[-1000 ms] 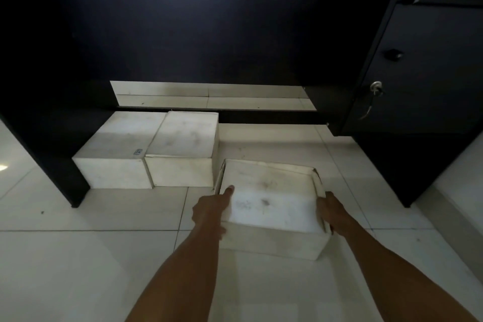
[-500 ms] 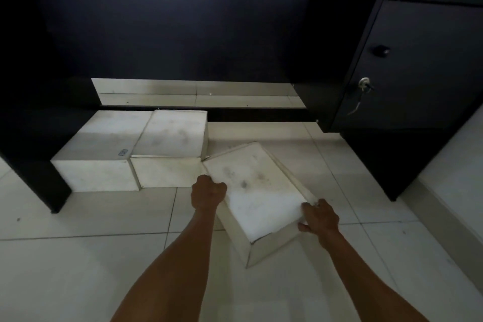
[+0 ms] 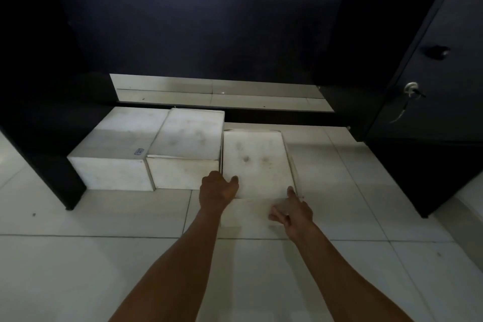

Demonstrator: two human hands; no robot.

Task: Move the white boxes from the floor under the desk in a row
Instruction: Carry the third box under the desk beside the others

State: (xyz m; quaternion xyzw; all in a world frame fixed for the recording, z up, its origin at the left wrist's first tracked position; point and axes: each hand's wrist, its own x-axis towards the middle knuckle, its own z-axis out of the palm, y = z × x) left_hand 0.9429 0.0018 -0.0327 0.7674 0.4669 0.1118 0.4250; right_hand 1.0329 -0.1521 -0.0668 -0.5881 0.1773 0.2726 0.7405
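Note:
Three white boxes stand side by side on the tiled floor under the dark desk. The left box [image 3: 117, 144] and the middle box [image 3: 190, 136] touch each other. The third box [image 3: 254, 162], lower and smudged on top, lies straight against the middle box's right side. My left hand [image 3: 217, 189] grips its near left corner with the thumb on top. My right hand [image 3: 294, 210] presses on its near right corner and front face, index finger reaching up to the top edge.
The desk's dark left side panel [image 3: 52, 151] stands beside the left box. A dark drawer cabinet [image 3: 431, 112] with a key in its lock [image 3: 412, 89] rises on the right. A dark modesty panel [image 3: 209, 21] hangs behind. Pale floor tiles [image 3: 104, 269] stretch toward me.
The third box, which sat skewed and nearer to me, has turned straight and slid forward against the middle box. Both hands moved with it to its near corners.

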